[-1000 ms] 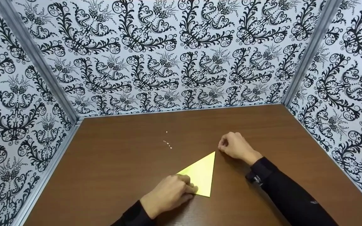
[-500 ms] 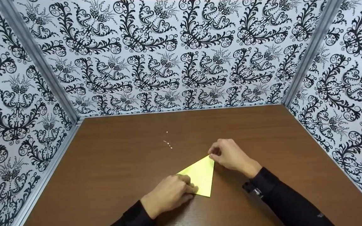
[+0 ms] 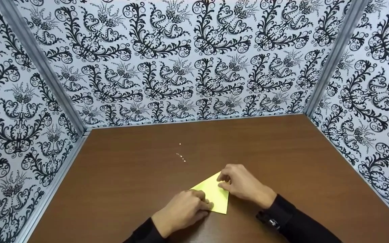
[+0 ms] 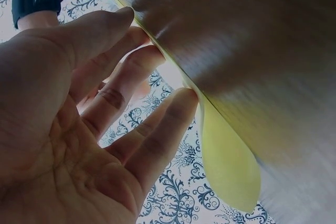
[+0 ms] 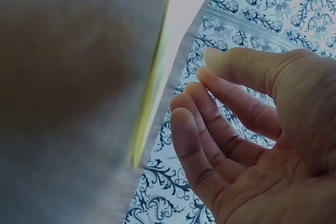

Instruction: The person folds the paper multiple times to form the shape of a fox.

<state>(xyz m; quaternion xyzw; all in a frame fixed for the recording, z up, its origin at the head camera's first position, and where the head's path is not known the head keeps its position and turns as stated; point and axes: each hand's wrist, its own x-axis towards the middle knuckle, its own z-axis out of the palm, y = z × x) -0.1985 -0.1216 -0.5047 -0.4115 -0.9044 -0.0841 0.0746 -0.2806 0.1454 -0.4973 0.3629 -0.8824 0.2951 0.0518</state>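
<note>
A yellow sheet of paper, folded into a triangle, lies on the brown table in front of me. My left hand presses its fingertips on the paper's left part and covers that corner. One layer of the yellow paper bulges up in a curved loop below the fingers in the left wrist view. Over the paper's upper right corner is my right hand, fingers loosely bent and thumb apart from them. In the right wrist view a gap shows between these fingertips and the paper's edge.
Small white specks mark the table beyond the paper. Patterned black-and-white walls stand at the back and both sides, joined by grey metal posts.
My right hand has come in from beyond the paper's far tip, touched that tip, then slid nearer over the upper right part. The left hand stays in place on the paper.
</note>
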